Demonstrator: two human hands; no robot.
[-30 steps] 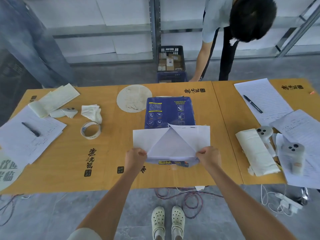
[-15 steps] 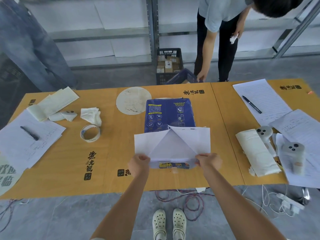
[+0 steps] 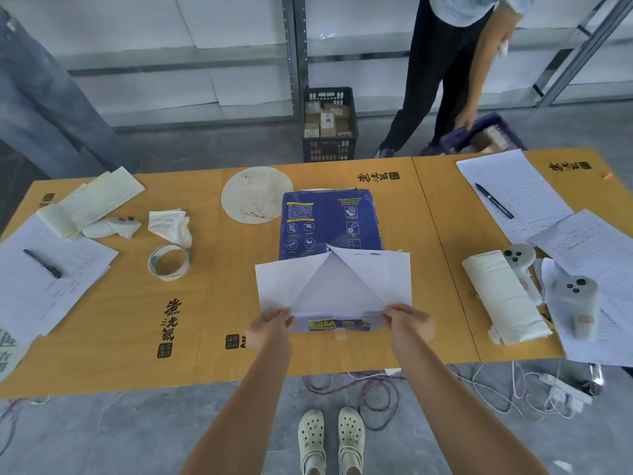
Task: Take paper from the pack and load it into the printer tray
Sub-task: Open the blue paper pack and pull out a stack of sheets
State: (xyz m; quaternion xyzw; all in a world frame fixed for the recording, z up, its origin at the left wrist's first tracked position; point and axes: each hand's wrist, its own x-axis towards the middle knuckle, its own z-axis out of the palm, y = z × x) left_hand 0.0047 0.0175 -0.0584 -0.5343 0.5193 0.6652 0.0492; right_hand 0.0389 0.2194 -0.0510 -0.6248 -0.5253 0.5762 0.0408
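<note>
Both hands pinch the pack's opened white wrapper flaps at its near end: left hand [image 3: 270,325] on the left flap's lower corner, right hand [image 3: 406,320] on the right. The blue paper pack [image 3: 330,224] lies mid-table, its opened end toward the near edge of the table [image 3: 113,323], sheets not yet drawn out. Uneven pulling would likely tear the wrapper [image 3: 332,286] ragged or drag the pack off the near edge. No printer tray shows. A tape roll [image 3: 169,262] sits leftward, pen [image 3: 494,201] and forms at the far right corner
</note>
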